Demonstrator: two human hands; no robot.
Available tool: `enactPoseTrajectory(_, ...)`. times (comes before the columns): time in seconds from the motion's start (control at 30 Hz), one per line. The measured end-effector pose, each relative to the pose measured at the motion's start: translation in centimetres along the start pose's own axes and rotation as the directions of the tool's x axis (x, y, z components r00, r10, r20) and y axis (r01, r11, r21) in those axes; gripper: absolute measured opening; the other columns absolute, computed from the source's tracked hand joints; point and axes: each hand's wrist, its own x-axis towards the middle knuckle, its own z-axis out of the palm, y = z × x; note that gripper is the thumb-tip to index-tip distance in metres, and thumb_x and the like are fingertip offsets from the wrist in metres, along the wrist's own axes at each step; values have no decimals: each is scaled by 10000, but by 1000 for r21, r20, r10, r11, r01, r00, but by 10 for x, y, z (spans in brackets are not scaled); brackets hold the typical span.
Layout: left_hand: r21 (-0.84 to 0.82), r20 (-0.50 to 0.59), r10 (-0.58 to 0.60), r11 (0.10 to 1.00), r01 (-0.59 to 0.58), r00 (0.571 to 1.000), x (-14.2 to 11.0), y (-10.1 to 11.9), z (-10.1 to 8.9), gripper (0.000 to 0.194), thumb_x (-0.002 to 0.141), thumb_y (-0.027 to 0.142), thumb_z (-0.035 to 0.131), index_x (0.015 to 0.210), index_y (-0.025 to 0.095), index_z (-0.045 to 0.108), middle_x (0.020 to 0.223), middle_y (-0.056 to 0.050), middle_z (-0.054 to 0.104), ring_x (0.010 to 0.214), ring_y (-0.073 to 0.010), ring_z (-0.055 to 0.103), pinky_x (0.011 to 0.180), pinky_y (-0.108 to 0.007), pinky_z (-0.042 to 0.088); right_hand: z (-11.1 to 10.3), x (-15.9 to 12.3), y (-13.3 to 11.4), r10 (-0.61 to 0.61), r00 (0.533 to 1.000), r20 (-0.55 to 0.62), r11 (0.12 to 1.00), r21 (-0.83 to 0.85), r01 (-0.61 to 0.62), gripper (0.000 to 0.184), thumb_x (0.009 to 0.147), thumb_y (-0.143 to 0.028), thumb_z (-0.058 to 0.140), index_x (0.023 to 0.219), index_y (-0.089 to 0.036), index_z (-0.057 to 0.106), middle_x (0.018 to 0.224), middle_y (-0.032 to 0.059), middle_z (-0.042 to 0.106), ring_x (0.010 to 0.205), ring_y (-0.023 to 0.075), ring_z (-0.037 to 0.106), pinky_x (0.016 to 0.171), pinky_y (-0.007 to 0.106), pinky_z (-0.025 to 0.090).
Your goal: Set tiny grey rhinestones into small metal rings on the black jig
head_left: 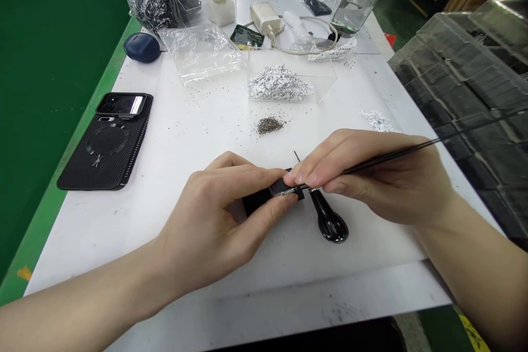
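Note:
My left hand (214,214) pinches a small black piece (284,187) between thumb and fingers, and its lower part is hidden by the fingers. My right hand (367,176) grips long black tweezers (396,154), whose fine metal tips (289,193) meet that piece. A thin dark pin (296,155) sticks up behind the fingers. Beneath my right hand, a glossy black bulb-shaped handle (330,224) rests on the white sheet (173,220). A small heap of dark grains (270,126) lies just beyond my hands, with stray specks around it.
A clear tray (317,80) holds white paper bits. Farther back are plastic bags (198,52), a white charger (264,16), a blue pouch (141,47) and a glass of water (352,14). A phone in a black case (107,143) lies left. Dark wrapped material (466,99) rises right.

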Motion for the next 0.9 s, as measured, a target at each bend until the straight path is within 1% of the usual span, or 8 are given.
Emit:
enactPoseTrajectory(0.13,18,21,-18,1000,17,1000,0,1,0,139,1055,253,777,1130,257,894,1012,38,892,886,-153,748,881,-284,613,-1,0,-2,10,1000,15,1000,-2,-10,143,1000,-60,806,1110,-126,870,1064,97,883,1059,179,863,977,247,712)
enactPoseTrajectory(0.2,23,26,-17,1000,16,1000,0,0,0,146,1058,261,774,1138,251,895,1011,24,892,888,-165,749,875,-294,616,-1,0,-3,16,1000,24,1000,-22,-16,143,1005,-83,811,1116,-146,877,1068,90,887,1067,180,865,981,243,712)
enactPoseTrajectory(0.37,33,33,-3,999,2,999,1,-1,0,162,1056,217,767,1144,269,893,1042,29,896,910,-165,754,895,-280,617,-3,2,-6,17,998,56,999,-49,-15,198,1003,-101,817,1157,-207,884,1083,72,890,1070,194,869,968,271,729)
enactPoseTrajectory(0.47,20,30,-7,1000,6,1000,1,-1,-1,165,1048,209,777,1119,298,898,1060,53,899,913,-155,751,896,-272,613,-4,3,-8,19,998,62,999,-49,-16,190,990,-80,826,1138,-184,883,1083,85,884,1081,192,865,991,262,721)
enactPoseTrajectory(0.6,12,23,-22,1000,22,999,0,-1,0,161,1047,218,772,1109,290,902,1032,56,897,892,-153,741,860,-272,604,-3,4,-8,31,997,64,998,-61,-27,196,975,-66,831,1120,-185,889,1071,87,886,1059,198,869,971,258,720)
enactPoseTrajectory(0.7,10,14,-22,1000,22,1000,0,-1,0,164,1043,229,776,1123,296,903,1045,50,897,907,-162,746,857,-273,609,-2,3,-3,7,999,40,999,-38,-5,225,958,-40,834,1123,-182,886,1051,79,885,1038,196,869,963,260,716)
enactPoseTrajectory(0.8,10,14,-28,1000,28,1000,1,1,0,155,1030,238,791,1098,315,906,1010,48,893,893,-166,754,839,-271,618,0,2,4,-17,1000,-10,999,31,17,221,969,-30,809,1133,-165,871,1036,75,878,994,197,870,940,282,727)
enactPoseTrajectory(0.9,20,7,-41,999,41,999,1,1,-1,153,1025,249,797,1098,320,911,972,33,887,872,-176,768,849,-286,635,0,2,5,-15,1000,-17,998,63,16,210,983,-42,798,1138,-169,861,1040,74,875,994,207,871,921,311,737)
